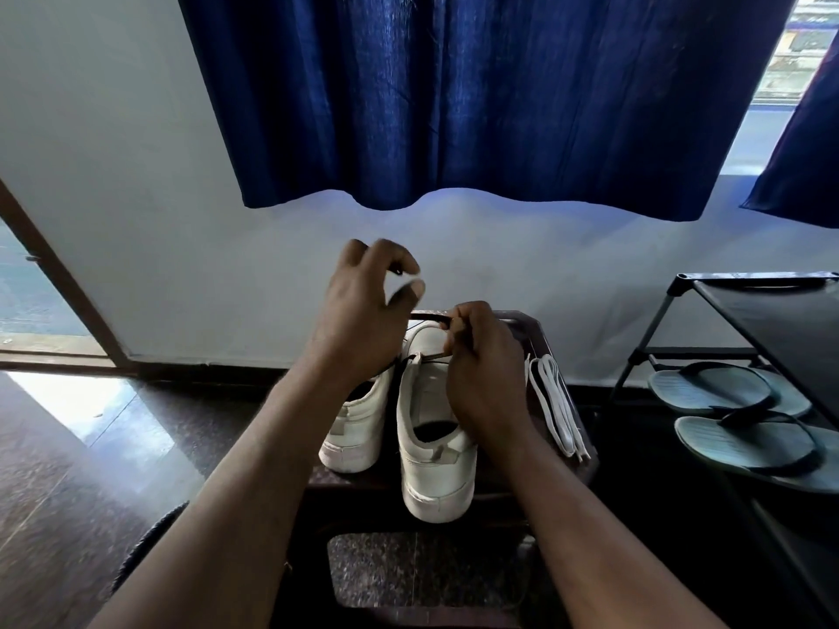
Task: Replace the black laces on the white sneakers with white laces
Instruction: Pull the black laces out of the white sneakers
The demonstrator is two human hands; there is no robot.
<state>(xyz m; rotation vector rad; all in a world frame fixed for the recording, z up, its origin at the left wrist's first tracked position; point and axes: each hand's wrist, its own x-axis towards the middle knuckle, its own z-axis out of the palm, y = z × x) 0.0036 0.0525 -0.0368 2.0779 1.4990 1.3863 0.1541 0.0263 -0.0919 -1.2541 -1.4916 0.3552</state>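
Two white sneakers stand heel-toward-me on a small dark table (576, 451): the left sneaker (356, 429) and the right sneaker (433, 465). My right hand (486, 370) rests over the right sneaker's front and pinches a black lace (429, 316) that runs left from its fingers. My left hand (363, 306) is raised above the left sneaker, fingers curled, with a dark lace tip at its fingertips; a black strand (388, 367) trails below its wrist. A bundle of white laces (556, 401) lies on the table to the right of the sneakers.
A black shoe rack (767, 320) stands at the right with a pair of grey-blue flip-flops (744, 419) on its lower shelf. A blue curtain (476, 97) hangs above against the white wall. Dark speckled floor (72, 483) lies around the table, a doorway at far left.
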